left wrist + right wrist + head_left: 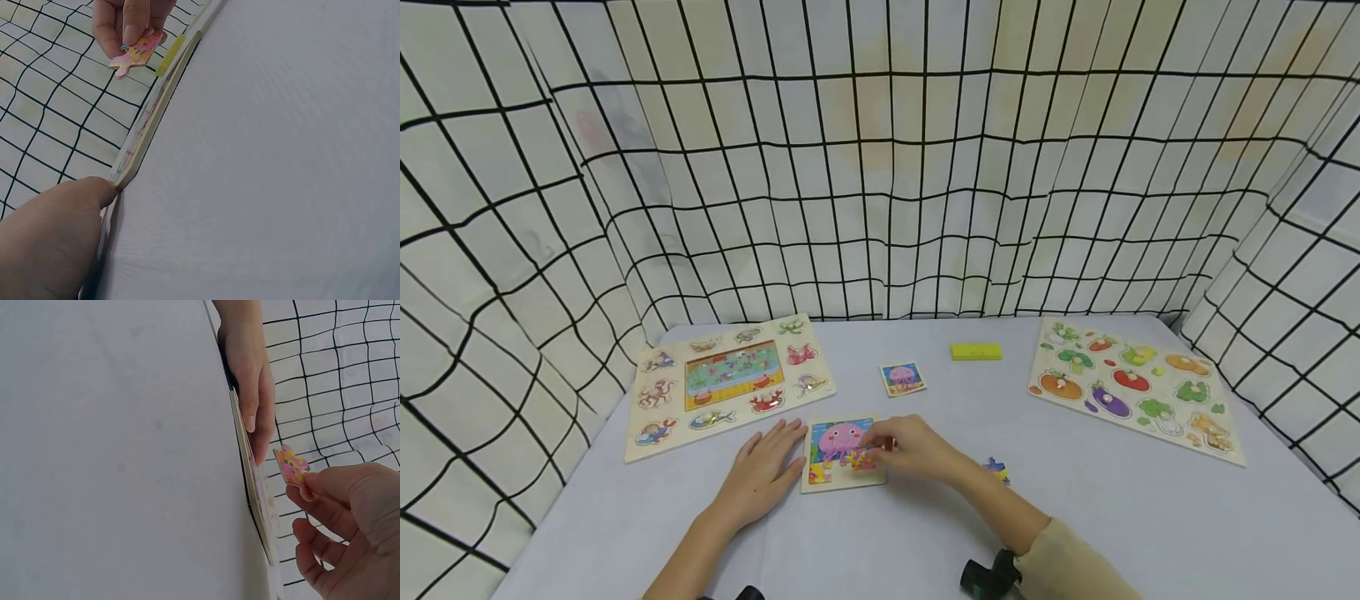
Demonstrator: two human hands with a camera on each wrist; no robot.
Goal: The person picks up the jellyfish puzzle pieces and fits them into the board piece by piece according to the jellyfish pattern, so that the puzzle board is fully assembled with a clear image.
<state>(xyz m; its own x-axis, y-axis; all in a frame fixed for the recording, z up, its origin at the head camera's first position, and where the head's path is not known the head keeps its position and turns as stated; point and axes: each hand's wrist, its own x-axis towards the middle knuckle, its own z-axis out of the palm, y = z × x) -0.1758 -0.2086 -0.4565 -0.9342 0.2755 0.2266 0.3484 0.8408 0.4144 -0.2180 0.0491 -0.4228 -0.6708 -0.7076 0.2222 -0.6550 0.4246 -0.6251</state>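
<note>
A small wooden jigsaw board with a pink octopus picture lies in front of me, its lower part partly bare wood. My left hand rests on the table with fingers extended, fingertips and thumb at the board's left edge. Over the board's right side, my right hand pinches a pink and yellow jigsaw piece between thumb and fingers. In the left wrist view that jigsaw piece shows raised above the board. Another jigsaw piece, blue and yellow, lies right of the board, partly behind my right forearm.
A small octopus picture card lies beyond the board, and a yellow block farther back. A sea-animal puzzle board is at left, a vegetable puzzle board at right. Black netting over white walls encloses the table.
</note>
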